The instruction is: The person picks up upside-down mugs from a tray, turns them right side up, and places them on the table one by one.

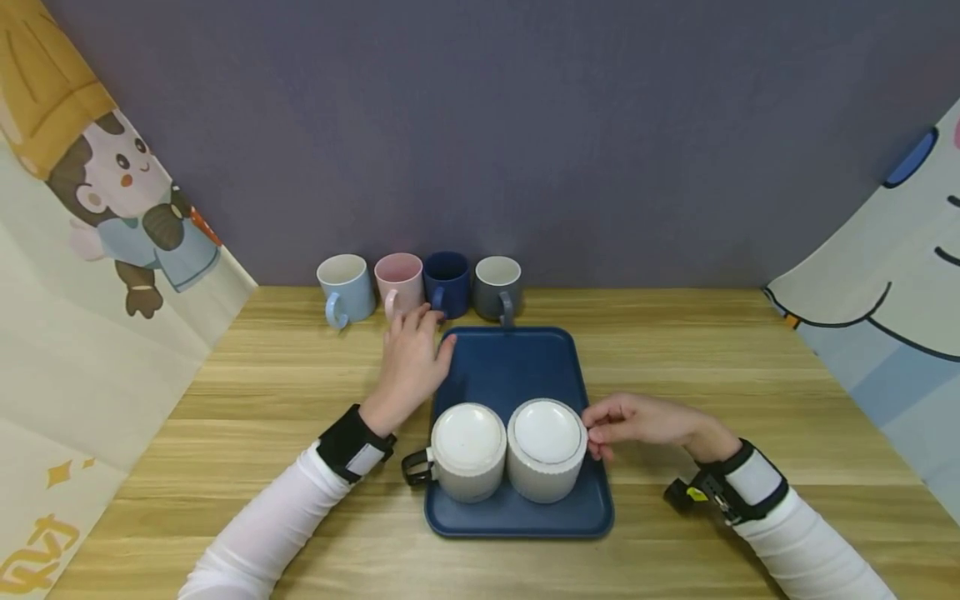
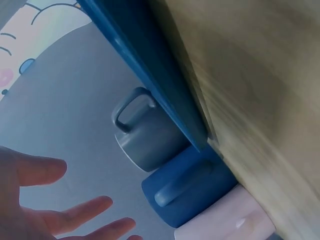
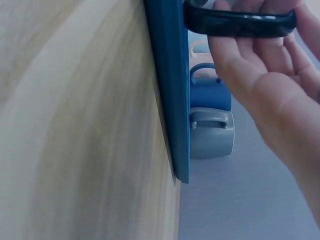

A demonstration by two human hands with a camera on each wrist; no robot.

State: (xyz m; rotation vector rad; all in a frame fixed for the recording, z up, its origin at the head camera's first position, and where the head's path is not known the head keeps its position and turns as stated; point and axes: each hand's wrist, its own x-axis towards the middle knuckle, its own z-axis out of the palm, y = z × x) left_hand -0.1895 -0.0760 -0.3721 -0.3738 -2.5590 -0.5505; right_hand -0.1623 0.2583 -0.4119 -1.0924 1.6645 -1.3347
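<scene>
Head view: two mugs [image 1: 468, 450] on tray [image 1: 517, 360].
Tray left: left grip [image 1: 411, 358], released. Tray right: right grip [image 1: 637, 422], grasping mug handle [image 3: 240, 24].

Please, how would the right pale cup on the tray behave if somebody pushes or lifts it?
The right pale cup looks squat, so it would probably slide on the tray rather than tip. Its side appears finely ribbed, so it may slip less than a smooth cup. Pushed left, it would likely bump the other pale cup close beside it.
</scene>
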